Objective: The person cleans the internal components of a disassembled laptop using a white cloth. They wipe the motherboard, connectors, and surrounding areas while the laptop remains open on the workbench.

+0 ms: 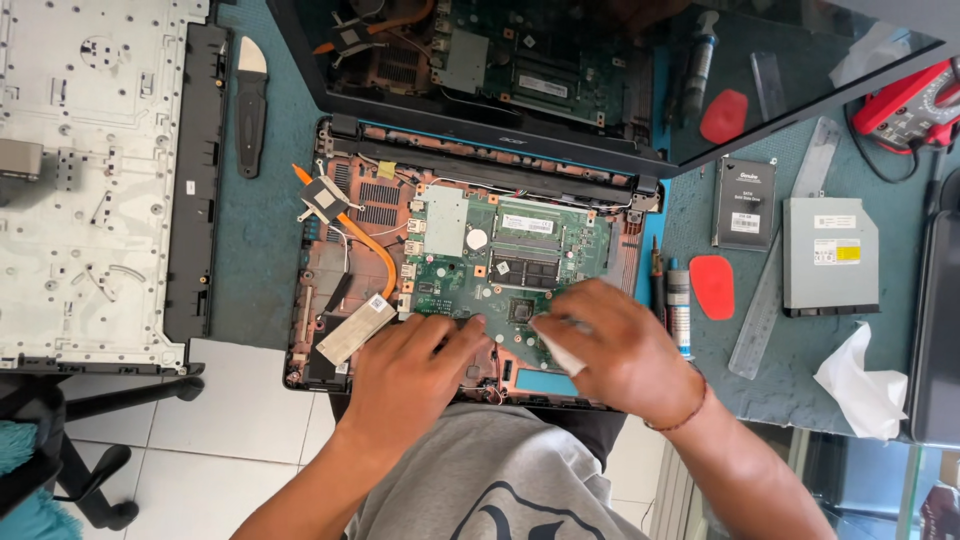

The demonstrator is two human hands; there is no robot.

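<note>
An opened laptop base lies in front of me with its green motherboard exposed. My left hand rests on the board's lower left edge, fingers curled down on it, holding nothing that I can see. My right hand pinches a folded white tissue and presses it on the board just right of a dark chip. A copper heat pipe with a metal plate sits loose at the base's upper left. The laptop's dark screen stands behind and mirrors the board.
A removed keyboard cover lies at the left, a black pry tool beside it. To the right are a thermal paste syringe, red picks, a ruler, a black drive, an optical drive, a crumpled tissue and a red multimeter.
</note>
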